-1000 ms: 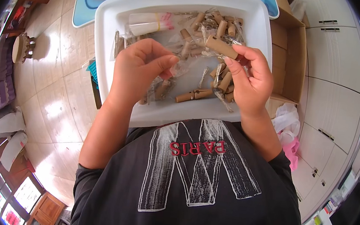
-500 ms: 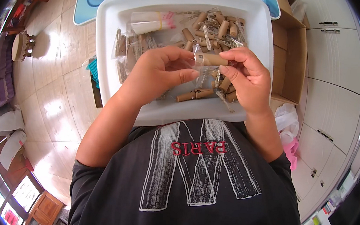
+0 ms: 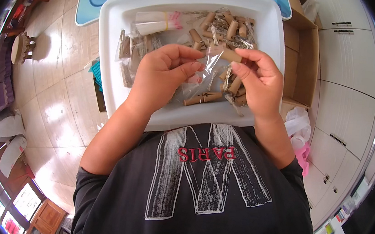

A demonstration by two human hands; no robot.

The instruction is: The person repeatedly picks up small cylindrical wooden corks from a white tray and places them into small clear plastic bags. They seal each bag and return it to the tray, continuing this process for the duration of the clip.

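Over a white plastic tub [image 3: 102, 45], my left hand [image 3: 159, 76] pinches the edge of a small clear plastic bag [image 3: 211, 69] between thumb and fingers. My right hand [image 3: 265, 86] grips the end of a brown cylinder [image 3: 231, 55], wooden or cardboard by its look. The cylinder's left part lies at or inside the bag; glare on the film hides exactly how far. Below the hands, more brown cylinders [image 3: 203, 98] lie loose in the tub, several with cords attached. A bundle of clear bags [image 3: 153, 25] with pink edges rests at the tub's far left.
Bagged brown pieces [image 3: 125, 45] lie along the tub's left side. A blue-and-white patterned table [image 3: 90, 4] stands behind it. To the right are an open cardboard box [image 3: 305, 60] and white cabinets [image 3: 351, 60]. A round stool [image 3: 21, 48] stands on the tiled floor at left.
The cylinder has shifted right and tilted, with more of the clear bag now stretched between the hands. My left hand has moved slightly left; my right hand stays nearly in place.
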